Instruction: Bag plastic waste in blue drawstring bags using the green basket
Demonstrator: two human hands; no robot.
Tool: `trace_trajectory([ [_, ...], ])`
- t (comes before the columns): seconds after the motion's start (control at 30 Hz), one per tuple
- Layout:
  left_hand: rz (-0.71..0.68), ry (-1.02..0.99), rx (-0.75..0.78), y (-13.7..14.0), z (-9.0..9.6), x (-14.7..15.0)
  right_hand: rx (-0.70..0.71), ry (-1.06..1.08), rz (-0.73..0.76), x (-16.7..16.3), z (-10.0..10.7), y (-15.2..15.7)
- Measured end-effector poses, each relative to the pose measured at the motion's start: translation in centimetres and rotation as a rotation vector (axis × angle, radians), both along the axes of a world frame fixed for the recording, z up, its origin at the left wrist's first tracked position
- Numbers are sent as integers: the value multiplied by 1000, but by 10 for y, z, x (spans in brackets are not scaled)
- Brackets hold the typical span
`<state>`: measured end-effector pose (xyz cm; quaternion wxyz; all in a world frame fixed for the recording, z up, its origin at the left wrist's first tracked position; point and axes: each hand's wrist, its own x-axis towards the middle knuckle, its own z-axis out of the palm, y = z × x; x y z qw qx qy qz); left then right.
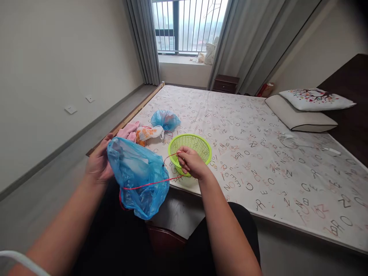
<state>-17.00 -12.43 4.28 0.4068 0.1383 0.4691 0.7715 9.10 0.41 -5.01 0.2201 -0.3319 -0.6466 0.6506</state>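
Note:
A blue translucent plastic bag (140, 172) hangs over my lap, and a pale item shows faintly through its film. My left hand (100, 161) is closed on the bag's upper left side. With its fingers pinched, my right hand (189, 161) pulls on a thin red drawstring (149, 184) that runs across the bag. Just behind my right hand is a lime-green plastic basket (205, 153) on the mattress. Beyond the left hand lie pink cloth (129, 129), a white bag with orange print (149, 133) and a second blue bag (166, 119).
The letter-printed mattress (230, 126) fills the middle and right. Two cushions (301, 111) lie near the dark headboard (350, 84), with a racket-like object (290, 140) in front. A small nightstand (225, 83) stands by the curtains. A wooden bed rail (143, 105) edges the left side.

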Motion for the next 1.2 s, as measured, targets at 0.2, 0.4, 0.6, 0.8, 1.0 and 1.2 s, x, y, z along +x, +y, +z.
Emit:
trace_trajectory([
  [0.2,43,16,66,-22,32,1,446,-501,155,21,0,1],
  [0.4,8,150,-62,-20,46,20,136,-136,289,18,21,-10],
  [0.6,-308,311,-235,-23,13,39,-229,348,-54,5,45,-23],
  [0.8,-688,89,-356,-29,-25,80,78,135,71,-20,64,-62],
  [1.0,-562,-70,-421,-25,-29,82,1043,-214,281,-30,70,-107],
  [1.2,-383,52,-355,-24,-14,68,1026,151,203,-19,68,-84],
])
